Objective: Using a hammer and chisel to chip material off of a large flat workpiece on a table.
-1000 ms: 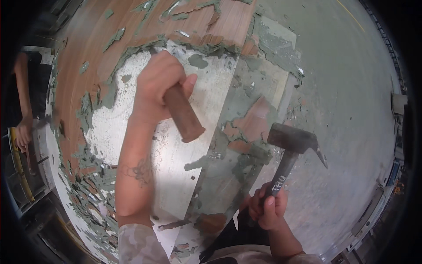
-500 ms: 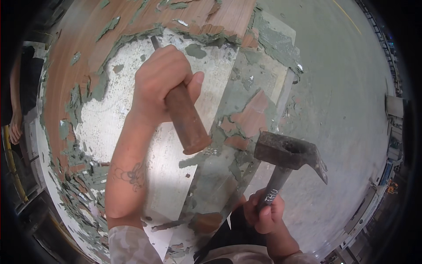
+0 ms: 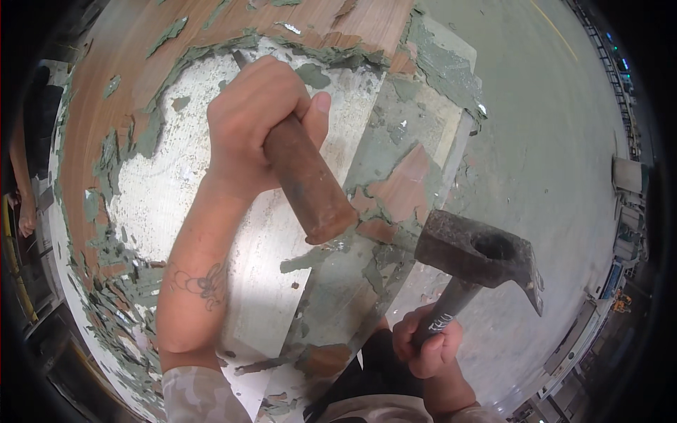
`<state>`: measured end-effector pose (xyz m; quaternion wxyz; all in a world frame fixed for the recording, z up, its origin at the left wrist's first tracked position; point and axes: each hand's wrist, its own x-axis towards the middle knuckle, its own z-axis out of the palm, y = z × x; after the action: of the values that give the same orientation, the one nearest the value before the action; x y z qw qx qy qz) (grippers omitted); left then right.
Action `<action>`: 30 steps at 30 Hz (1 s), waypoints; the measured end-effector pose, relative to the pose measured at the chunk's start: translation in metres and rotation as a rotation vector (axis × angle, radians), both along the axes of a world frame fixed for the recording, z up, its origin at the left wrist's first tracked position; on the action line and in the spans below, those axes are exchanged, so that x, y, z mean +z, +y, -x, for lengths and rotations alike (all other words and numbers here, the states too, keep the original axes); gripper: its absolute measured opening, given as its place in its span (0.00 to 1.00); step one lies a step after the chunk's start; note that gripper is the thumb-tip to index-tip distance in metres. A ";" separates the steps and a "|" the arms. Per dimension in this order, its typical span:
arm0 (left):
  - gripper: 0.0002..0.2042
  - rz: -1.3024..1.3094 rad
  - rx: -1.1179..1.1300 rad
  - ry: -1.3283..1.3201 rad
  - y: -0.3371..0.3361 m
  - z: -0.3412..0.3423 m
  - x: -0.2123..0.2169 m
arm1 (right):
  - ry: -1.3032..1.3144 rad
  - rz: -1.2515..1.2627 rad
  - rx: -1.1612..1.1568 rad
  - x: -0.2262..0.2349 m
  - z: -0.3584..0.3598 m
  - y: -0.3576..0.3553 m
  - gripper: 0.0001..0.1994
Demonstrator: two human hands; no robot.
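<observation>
Head view: 2 bare hands at work, each closed on a tool. Left hand (image 3: 257,116), upper middle of frame, is wrapped tightly round a rust-brown, round-shafted metal chisel (image 3: 310,185). Its flared butt points toward the frame's centre; a thin dark shank emerges above the fist, near the ragged upper border of a whitish, scuffed bare patch (image 3: 176,204). Tip contact: cannot tell.

Right hand (image 3: 427,343), lower right of centre, grips the handle of a dark, worn steel claw hammer (image 3: 479,247), fingers and thumb closed round it. Hammer head is raised right of the chisel's butt, apart from it; blunt face toward frame left, claw toward the right.

Reddish-brown wood-grain sheeting (image 3: 106,155) spans the upper left, edged by torn grey-green layers. Loose grey-green flakes (image 3: 123,338) are heaped at lower left. Smooth grey-green floor (image 3: 550,141) fills the right side. Far left edge: another person's hand (image 3: 27,217), hanging low.
</observation>
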<state>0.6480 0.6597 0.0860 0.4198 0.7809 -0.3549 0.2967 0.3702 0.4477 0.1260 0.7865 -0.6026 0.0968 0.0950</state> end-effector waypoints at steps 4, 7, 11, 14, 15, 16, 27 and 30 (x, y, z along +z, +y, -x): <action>0.13 0.023 0.005 0.001 -0.001 -0.001 0.000 | -0.194 0.090 -0.130 -0.004 0.003 0.008 0.29; 0.13 0.039 0.002 -0.011 -0.003 -0.002 -0.002 | -0.364 0.030 -0.332 -0.002 0.003 0.033 0.25; 0.13 0.012 0.007 -0.006 0.001 -0.004 -0.001 | -0.233 0.455 0.231 -0.027 0.009 0.034 0.23; 0.13 0.003 -0.009 -0.006 0.005 -0.007 -0.002 | -0.280 0.138 0.083 -0.030 -0.002 0.055 0.20; 0.12 0.006 -0.015 -0.016 0.003 -0.008 -0.006 | -0.291 -0.052 -0.140 -0.022 -0.007 0.075 0.18; 0.12 0.011 -0.020 -0.024 0.002 -0.008 -0.008 | -0.288 -0.051 -0.137 -0.020 -0.011 0.078 0.18; 0.13 -0.038 -0.022 -0.039 0.009 -0.015 -0.002 | -0.061 0.121 -0.059 -0.019 -0.010 0.062 0.27; 0.12 -0.009 -0.042 0.004 0.002 0.006 -0.007 | -0.141 0.027 -0.104 -0.015 -0.007 0.059 0.26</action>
<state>0.6420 0.6619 0.0794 0.4229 0.7758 -0.3719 0.2847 0.3775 0.5068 0.1112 0.7871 -0.6124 0.0735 0.0099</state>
